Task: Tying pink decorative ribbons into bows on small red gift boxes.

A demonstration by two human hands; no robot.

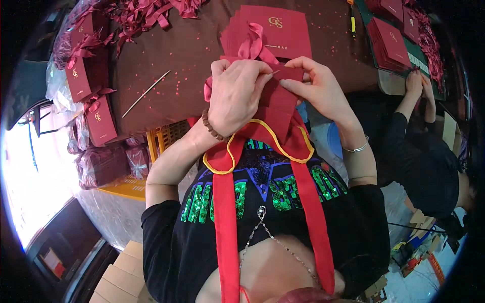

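Observation:
A small dark red paper bag is held up in front of my chest, over the table's near edge. My right hand grips its upper right edge between thumb and fingers. At the bag's top, my left hand is closed in a pinch. A thin pale tip shows at those fingers, but what they hold is too small to name. A shiny red ribbon loops up behind my left hand, and part of it shows left of that hand. Just beyond lies a fanned stack of red bags with gold print.
A metal rod lies on the brown tablecloth among red specks. Ribboned bags line the left edge; loose ribbons heap at the back. A yellow-handled tool lies back right. A co-worker's hands are near more stacked bags.

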